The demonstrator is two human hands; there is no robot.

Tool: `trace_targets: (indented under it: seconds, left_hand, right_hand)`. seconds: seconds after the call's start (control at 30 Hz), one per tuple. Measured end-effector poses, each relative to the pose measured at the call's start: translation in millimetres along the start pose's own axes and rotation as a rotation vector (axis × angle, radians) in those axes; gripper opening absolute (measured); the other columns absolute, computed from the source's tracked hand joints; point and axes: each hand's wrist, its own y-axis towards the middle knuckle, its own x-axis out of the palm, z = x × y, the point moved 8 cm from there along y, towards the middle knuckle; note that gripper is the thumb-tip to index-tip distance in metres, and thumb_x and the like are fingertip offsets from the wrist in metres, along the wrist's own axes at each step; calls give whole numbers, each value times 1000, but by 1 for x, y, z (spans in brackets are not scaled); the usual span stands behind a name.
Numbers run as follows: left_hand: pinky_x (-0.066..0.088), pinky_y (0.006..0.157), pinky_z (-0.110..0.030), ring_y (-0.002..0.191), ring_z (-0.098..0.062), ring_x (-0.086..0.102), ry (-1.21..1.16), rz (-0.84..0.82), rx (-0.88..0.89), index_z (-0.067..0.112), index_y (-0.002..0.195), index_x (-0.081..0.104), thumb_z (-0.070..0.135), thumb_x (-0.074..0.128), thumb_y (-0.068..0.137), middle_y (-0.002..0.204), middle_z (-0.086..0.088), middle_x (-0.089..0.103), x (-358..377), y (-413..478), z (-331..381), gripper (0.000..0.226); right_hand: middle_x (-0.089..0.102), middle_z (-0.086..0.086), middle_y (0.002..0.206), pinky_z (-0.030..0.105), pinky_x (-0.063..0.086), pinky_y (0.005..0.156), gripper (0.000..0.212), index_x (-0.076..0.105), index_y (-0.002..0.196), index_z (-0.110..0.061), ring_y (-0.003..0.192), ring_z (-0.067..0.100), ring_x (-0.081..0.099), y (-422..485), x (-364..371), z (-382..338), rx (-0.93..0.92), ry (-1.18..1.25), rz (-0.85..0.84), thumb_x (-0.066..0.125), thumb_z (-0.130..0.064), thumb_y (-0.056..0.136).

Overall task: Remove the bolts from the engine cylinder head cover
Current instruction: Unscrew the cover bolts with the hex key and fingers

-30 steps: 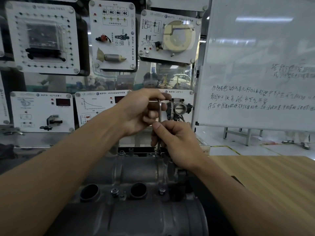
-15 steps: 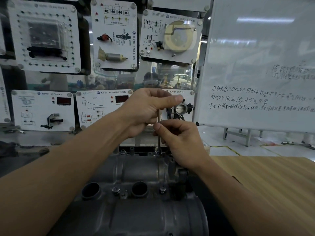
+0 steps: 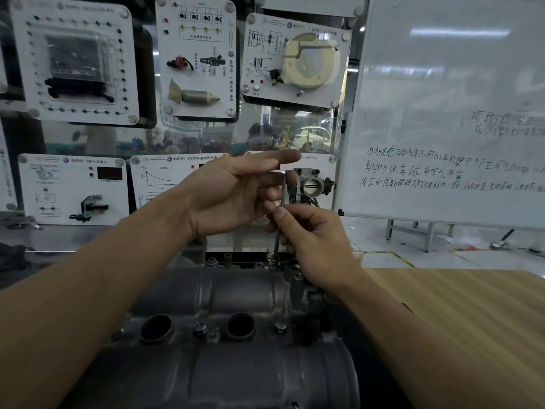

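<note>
Grey cast metal forms the engine cylinder head cover (image 3: 224,293), which lies low and centre with two round wells on its near side. At its far edge stands a bolt (image 3: 275,262), and an L-shaped hex key (image 3: 279,214) rises upright from that bolt. Just above the cover's far edge the right hand (image 3: 315,246) has thumb and fingers pinched together on the key's shaft. Higher up, the left hand (image 3: 236,193) is spread, fingers apart, with the key's short arm lying against them. Two more bolts sit between the wells and just right of them. Right of the cover a wooden tabletop (image 3: 472,320) lies bare. Beyond it a whiteboard (image 3: 442,98) carries handwritten Chinese characters including "G6". Behind the cover, white training panels (image 3: 73,63) bear small Chinese print too blurred to read.
</note>
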Motion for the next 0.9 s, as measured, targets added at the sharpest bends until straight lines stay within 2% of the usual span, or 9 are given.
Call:
trace_targets:
  seconds: [0.07,0.17,0.23,0.33,0.43,0.53,0.67,0.8,0.9]
  left_hand:
    - [45,57,-18,62,-7,49,26,-32,6,17,117,68,17,64,84,91,-1,64,3,-1,1,33]
    - [36,46,-14,51,-3,39,145,37,24,17,104,73,19,74,77,79,5,62,5,2,3,27]
    - [29,37,-12,40,-1,32,306,193,80,15,89,72,23,78,73,62,12,61,7,5,7,20]
    - [30,34,-10,30,-1,36,510,499,242,13,76,66,25,81,76,43,16,49,3,4,18,19]
    - [27,32,-13,31,-1,33,454,600,242,13,81,69,19,73,86,44,11,48,-1,4,16,9]
    - [21,32,-16,33,-6,27,233,538,120,8,94,66,14,56,94,52,4,53,-5,8,6,11]
    - [41,43,-20,47,-10,48,4,253,27,8,105,68,13,42,95,76,-4,68,-5,7,0,28]
    - [48,57,-22,61,-10,54,4,36,5,12,117,69,15,47,94,90,-3,69,2,0,1,33]
    - [49,58,-20,62,-9,52,40,-32,10,16,124,65,13,60,85,90,-2,66,6,0,3,39]
  right_hand:
    - [61,33,76,36,36,53,27,72,85,1,58,23,45,-1,1,-2,-12,-20,-8,57,-17,99]
    - [62,32,74,40,37,51,30,71,83,0,57,23,46,-1,2,-4,-17,-60,-24,56,-18,100]
    - [63,29,72,42,37,49,30,72,83,-1,55,23,47,-1,4,-4,-17,-85,-39,56,-19,100]
    - [63,32,72,36,36,48,30,72,83,1,53,22,46,-2,6,-6,-13,-76,-60,57,-19,100]
    - [60,30,64,30,33,47,32,72,78,0,51,21,43,-3,6,-5,3,-49,-59,57,-20,100]
    - [50,14,50,26,31,44,35,72,72,-6,48,20,41,-3,4,-4,18,-32,-43,57,-21,100]
    - [56,38,70,32,31,49,38,70,70,-10,54,25,42,-2,4,-3,41,6,-28,53,-21,102]
    - [60,38,76,32,33,50,39,70,70,-14,56,25,44,-1,4,-2,45,-3,-20,52,-22,103]
    - [58,40,75,43,32,47,40,70,71,-13,53,38,42,-2,4,-4,29,-18,-19,50,-21,104]
